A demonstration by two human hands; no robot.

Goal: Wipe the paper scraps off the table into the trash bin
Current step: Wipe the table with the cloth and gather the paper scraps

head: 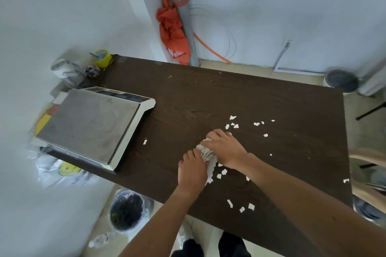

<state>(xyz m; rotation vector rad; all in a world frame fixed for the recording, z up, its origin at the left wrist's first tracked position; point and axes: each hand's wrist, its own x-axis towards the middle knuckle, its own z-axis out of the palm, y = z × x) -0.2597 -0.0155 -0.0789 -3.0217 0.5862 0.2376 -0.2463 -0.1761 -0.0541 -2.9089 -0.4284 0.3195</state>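
Several white paper scraps (241, 206) lie scattered over the dark wooden table (282, 110), some beyond my hands and some near the front edge. A bunched pale cloth (205, 152) rests on the table's middle. My right hand (224, 148) presses down on the cloth from the right and grips it. My left hand (193, 170) holds the cloth's near left side. The trash bin (127, 210), lined with a dark bag, stands on the floor below the table's front left edge.
A weighing scale (94, 123) with a steel platform fills the table's left part. Tape rolls (101, 58) and small items crowd the far left corner. Plastic bags (60, 171) lie left of the bin. A chair (369, 173) stands at the right.
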